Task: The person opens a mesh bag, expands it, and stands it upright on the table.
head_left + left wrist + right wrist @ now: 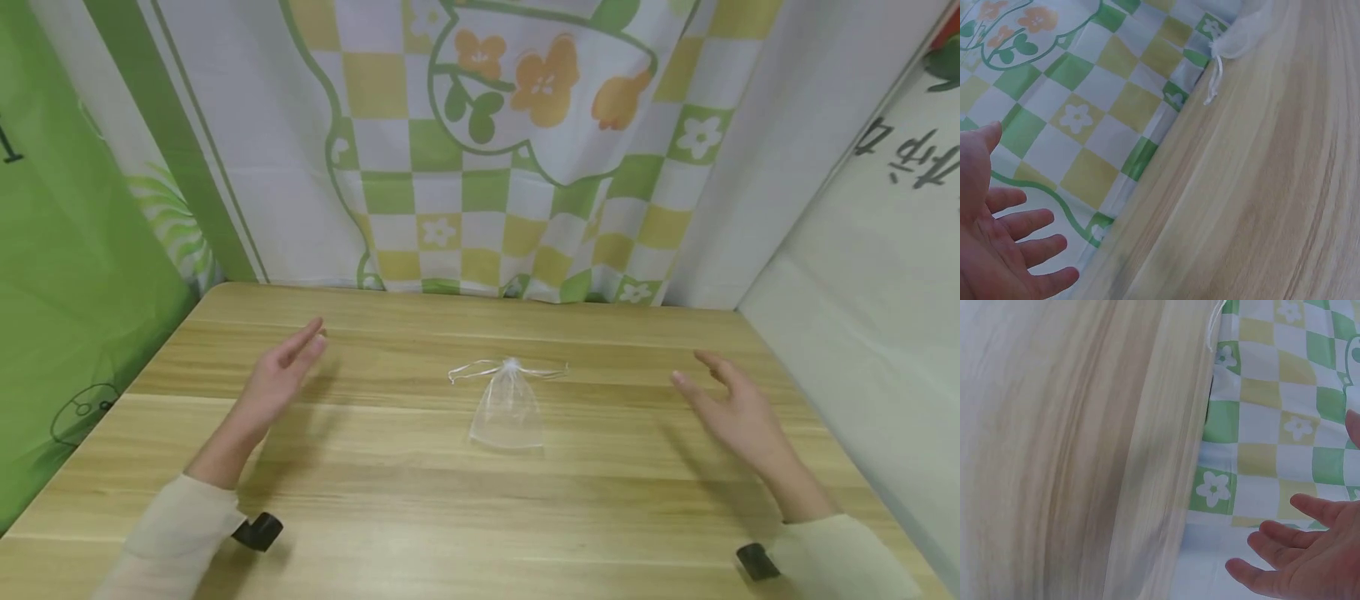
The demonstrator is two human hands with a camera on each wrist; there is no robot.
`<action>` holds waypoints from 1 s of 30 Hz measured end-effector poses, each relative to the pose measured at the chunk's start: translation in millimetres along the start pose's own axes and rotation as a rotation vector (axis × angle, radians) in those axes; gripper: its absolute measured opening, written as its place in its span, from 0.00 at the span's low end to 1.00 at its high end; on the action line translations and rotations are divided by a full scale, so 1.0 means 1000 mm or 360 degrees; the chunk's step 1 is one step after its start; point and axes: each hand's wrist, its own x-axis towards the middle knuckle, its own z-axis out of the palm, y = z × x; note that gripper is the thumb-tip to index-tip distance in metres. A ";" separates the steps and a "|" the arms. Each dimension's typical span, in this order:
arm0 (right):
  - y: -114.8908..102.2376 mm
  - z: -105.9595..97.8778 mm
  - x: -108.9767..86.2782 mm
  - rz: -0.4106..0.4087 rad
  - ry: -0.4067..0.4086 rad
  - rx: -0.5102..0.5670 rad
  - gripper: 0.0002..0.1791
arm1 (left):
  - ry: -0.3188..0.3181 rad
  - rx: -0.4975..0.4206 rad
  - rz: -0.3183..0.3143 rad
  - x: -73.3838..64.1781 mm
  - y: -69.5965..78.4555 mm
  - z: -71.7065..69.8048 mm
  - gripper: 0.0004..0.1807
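Fingers [1025, 223] stand loosely spread and grip nothing — the left hand [273, 379] hangs over the left of the head view, the right hand [738, 417] over its right, both well apart from the bag [507, 417]. That lies on the desk [375, 533], a little below and right of the frame's middle, with its neck [511, 365] gathered at the top and cords [1214, 81] trailing to either side. Sheer as it looks, it should be very light, limp and easily snagged; a pinch at the neck seems the surest hold. Whether anything is inside is hard to make out. The left wrist view cuts the bag off at the top — the right shows just a cord's end there.
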 end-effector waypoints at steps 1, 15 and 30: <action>-0.001 -0.001 -0.001 0.0003 -0.0009 0.0027 0.43 | -0.0010 -0.0051 -0.0010 0.000 0.000 0.000 0.38; -0.007 -0.002 -0.008 0.0022 -0.0144 0.0592 0.38 | -0.0326 -0.0768 -0.0045 0.001 -0.004 -0.001 0.38; -0.002 0.000 -0.006 0.0186 -0.0327 0.1149 0.41 | -0.0544 -0.0804 -0.0262 0.004 -0.008 0.009 0.42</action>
